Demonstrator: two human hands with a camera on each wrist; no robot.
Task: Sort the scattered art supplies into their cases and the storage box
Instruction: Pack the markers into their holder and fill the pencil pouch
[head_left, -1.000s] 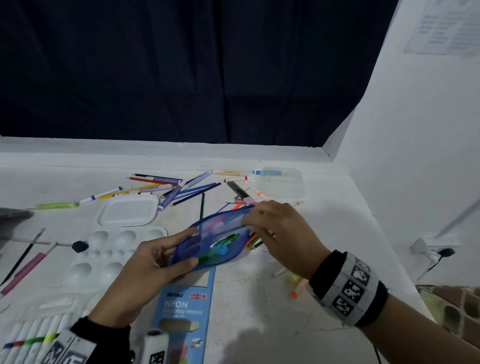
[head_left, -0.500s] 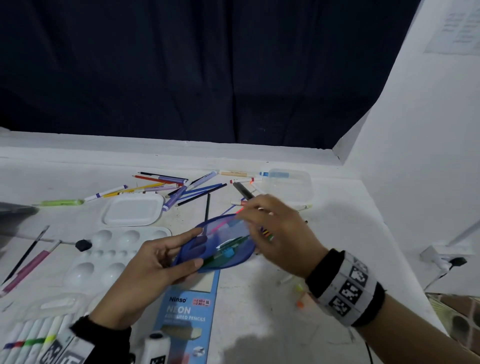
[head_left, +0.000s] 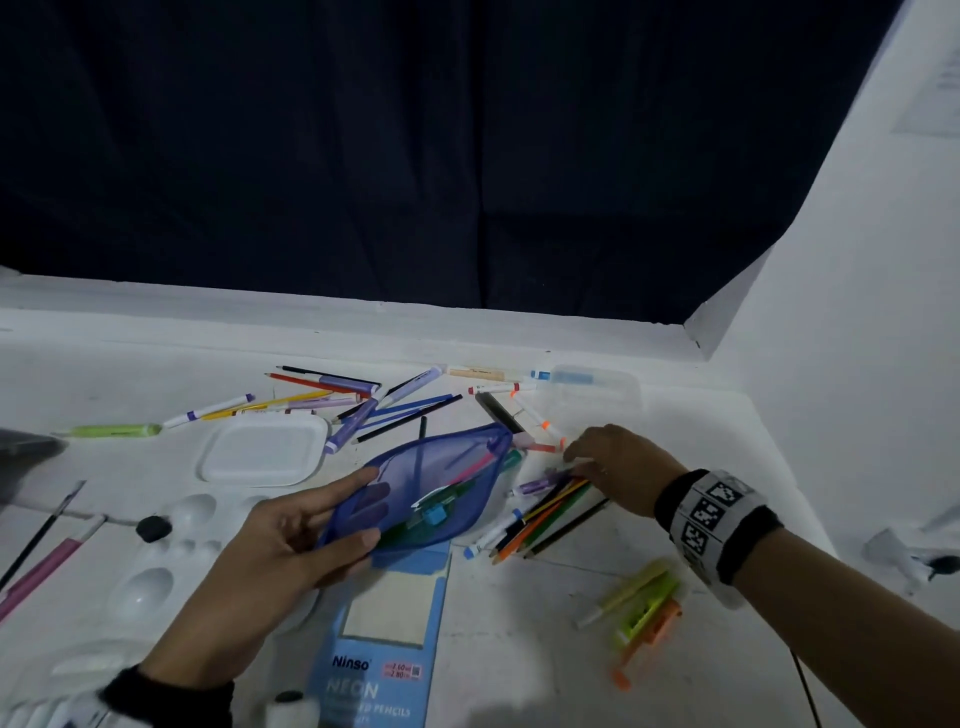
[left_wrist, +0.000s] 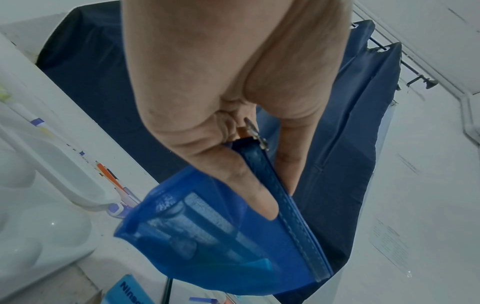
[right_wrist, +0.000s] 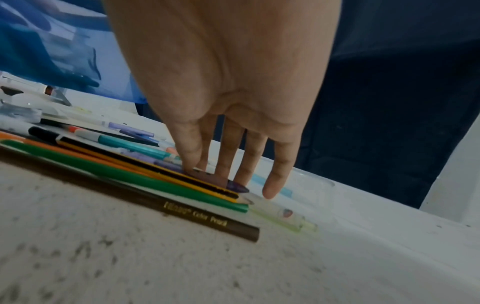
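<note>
Pouch: the blue mesh pouch (head_left: 426, 493) is sitting in the left hand (head_left: 270, 561), lifted off the table (head_left: 519, 649), mouth gaping toward the right hand (head_left: 618, 467).
Left hand: thumb is lying on top, fingers are curling beneath, pinching the zipper end.
Pencils: a bundle (head_left: 545, 512) is lying just right of the pouch, under the right fingertips.
Right hand: fingers (right_wrist: 228, 152) are reaching down, nearly straight, pressing on the pencil ends; nothing gripped.
Room: a clear box (head_left: 597, 389) is standing beyond; the wall (head_left: 857, 312) is closing in on the right.
</note>
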